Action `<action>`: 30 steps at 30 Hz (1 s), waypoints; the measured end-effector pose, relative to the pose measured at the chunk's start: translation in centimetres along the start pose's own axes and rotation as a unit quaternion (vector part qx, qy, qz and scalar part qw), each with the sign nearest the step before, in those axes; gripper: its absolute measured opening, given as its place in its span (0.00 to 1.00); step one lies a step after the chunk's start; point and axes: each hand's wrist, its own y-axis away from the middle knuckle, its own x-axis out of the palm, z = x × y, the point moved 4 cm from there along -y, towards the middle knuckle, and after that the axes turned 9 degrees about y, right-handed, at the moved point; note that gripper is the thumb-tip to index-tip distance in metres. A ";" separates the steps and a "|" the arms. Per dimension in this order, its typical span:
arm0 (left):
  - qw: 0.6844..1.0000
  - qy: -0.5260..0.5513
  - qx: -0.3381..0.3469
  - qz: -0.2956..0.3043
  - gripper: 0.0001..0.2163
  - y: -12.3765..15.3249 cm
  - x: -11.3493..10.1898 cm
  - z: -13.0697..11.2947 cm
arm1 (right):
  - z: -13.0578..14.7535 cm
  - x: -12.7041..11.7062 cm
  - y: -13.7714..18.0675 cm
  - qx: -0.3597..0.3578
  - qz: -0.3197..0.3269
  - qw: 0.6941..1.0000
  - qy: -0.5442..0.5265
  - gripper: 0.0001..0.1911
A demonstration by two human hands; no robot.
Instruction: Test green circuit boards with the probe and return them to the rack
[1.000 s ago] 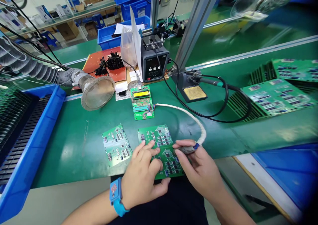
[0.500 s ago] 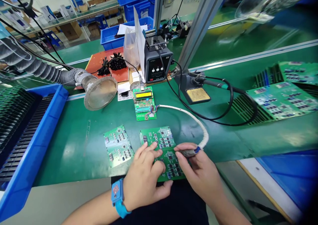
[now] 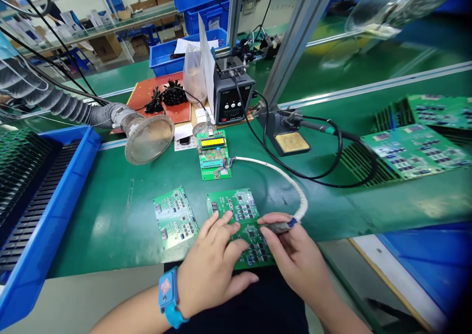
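A green circuit board (image 3: 241,206) lies at the front edge of the bench, partly under both hands. My left hand (image 3: 212,262) rests on its left side, fingers spread, and wears a blue wrist strap (image 3: 169,294). Between thumb and fingers, my right hand (image 3: 295,255) grips a grey-wrapped probe (image 3: 278,227) over the board's right side; its tip is hidden by the fingers. A white sleeved cable (image 3: 283,170) runs from the probe to a small green board with a lit yellow display (image 3: 213,142). Another circuit board (image 3: 175,216) lies to the left.
A blue bin (image 3: 66,186) of upright boards stands at left, beside a fume extractor hood (image 3: 149,139). Behind is a soldering station (image 3: 234,98); its iron rests in a stand with a sponge (image 3: 292,142). Stacked boards (image 3: 405,149) sit at right. A person is in the far background.
My left hand has shifted very slightly, its thumb and index finger reaching a little further right. The right hand and probe stay nearly in place.
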 end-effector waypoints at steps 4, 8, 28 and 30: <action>0.999 0.036 0.007 0.015 0.25 -0.2 -0.9 0.1 | 0.0 0.1 -0.1 -0.003 0.000 1.000 0.000 0.04; 0.998 0.058 -0.002 -0.016 0.30 -0.6 -1.5 0.7 | 0.0 0.1 -0.2 -0.002 0.001 1.000 0.003 0.05; 0.979 -0.054 -0.116 0.160 0.59 -2.7 -1.6 2.1 | -0.2 0.2 -0.1 0.008 -0.003 1.000 -0.010 0.04; 0.979 -0.050 -0.115 0.158 0.58 -2.8 -1.6 2.2 | -0.3 0.2 0.0 0.009 -0.005 1.000 -0.009 0.04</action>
